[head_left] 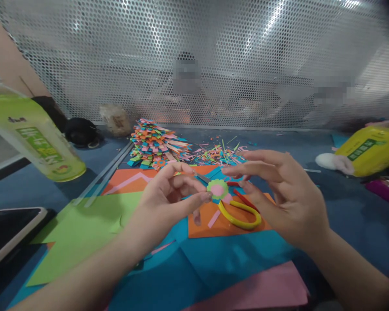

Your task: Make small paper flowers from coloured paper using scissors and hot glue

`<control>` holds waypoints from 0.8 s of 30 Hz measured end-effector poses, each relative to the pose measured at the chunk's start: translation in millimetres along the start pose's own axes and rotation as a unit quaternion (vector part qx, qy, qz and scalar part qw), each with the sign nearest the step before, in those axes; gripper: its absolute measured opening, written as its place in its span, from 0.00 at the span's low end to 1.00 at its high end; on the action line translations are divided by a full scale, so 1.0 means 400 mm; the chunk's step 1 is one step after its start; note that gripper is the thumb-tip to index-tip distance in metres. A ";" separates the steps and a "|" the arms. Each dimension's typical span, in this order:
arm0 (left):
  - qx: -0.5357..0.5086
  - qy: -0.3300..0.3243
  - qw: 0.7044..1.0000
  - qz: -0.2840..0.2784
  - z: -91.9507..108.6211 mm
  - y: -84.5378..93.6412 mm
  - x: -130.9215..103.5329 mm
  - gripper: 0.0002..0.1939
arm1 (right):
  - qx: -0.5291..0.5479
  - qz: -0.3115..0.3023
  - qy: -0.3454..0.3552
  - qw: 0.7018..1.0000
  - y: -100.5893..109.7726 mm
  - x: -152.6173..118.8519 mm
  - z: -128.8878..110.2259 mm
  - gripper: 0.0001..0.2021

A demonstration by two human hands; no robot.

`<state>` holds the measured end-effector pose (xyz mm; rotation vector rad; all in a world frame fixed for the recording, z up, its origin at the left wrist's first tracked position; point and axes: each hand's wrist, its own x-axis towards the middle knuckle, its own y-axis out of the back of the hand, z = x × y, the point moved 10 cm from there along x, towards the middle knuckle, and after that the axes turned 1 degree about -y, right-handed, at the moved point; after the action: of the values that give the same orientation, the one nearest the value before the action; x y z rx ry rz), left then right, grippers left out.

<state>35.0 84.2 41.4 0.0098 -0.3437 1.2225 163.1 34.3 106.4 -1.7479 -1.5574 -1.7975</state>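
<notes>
Pinched between the thumb and fingers of my left hand (pixel 178 194) is a small green paper flower (pixel 218 189) with a pink centre. Just right of the flower, my right hand (pixel 282 190) has its fingers apart and holds nothing. Under and behind the flower lie scissors with yellow and red handles (pixel 241 222), their blades partly hidden. They rest on orange paper (pixel 204 226) beside a pink strip (pixel 214 219). Green paper (pixel 81 242), blue paper (pixel 168 276) and pink paper (pixel 266 289) spread below my hands.
A layered cone of coloured paper strips (pixel 152 144) stands at the back, beside a pile of scraps (pixel 217 153). Bottles stand at left (pixel 39 134) and lie at right (pixel 372 144). A phone (pixel 9 233) is at far left. A perforated metal panel (pixel 214 52) rises behind.
</notes>
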 end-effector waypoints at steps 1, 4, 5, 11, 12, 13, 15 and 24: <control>-0.001 -0.003 1.000 0.001 0.002 0.001 0.001 0.16 | -0.007 0.008 0.004 1.000 0.005 0.000 -0.003 0.15; 0.003 -0.005 1.000 0.011 0.006 0.007 0.002 0.16 | -0.008 0.017 -0.012 1.000 0.012 0.001 0.002 0.13; 0.009 -0.004 1.000 0.015 0.007 0.009 0.002 0.16 | -0.003 0.011 -0.026 1.000 0.010 0.002 0.007 0.13; 0.063 -0.011 0.998 0.010 0.011 0.002 -0.003 0.16 | 0.046 -0.015 -0.094 0.994 -0.011 -0.004 0.039 0.07; 0.070 -0.013 0.997 0.008 0.012 -0.001 -0.004 0.16 | 0.053 -0.018 -0.102 0.993 -0.013 -0.005 0.043 0.06; 0.076 -0.015 0.997 0.006 0.013 -0.003 -0.005 0.16 | 0.056 -0.021 -0.108 0.992 -0.015 -0.007 0.046 0.06; 0.084 -0.019 0.996 0.004 0.017 -0.005 -0.008 0.17 | 0.051 -0.022 -0.114 0.992 -0.015 -0.008 0.048 0.05; 0.101 -0.031 0.994 0.006 0.018 -0.002 -0.009 0.17 | -0.011 -0.020 -0.095 0.995 -0.004 -0.002 0.036 0.08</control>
<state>32.9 79.1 47.5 0.2205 -0.2727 1.2657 171.2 45.4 101.1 -1.9627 -1.6603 -1.7143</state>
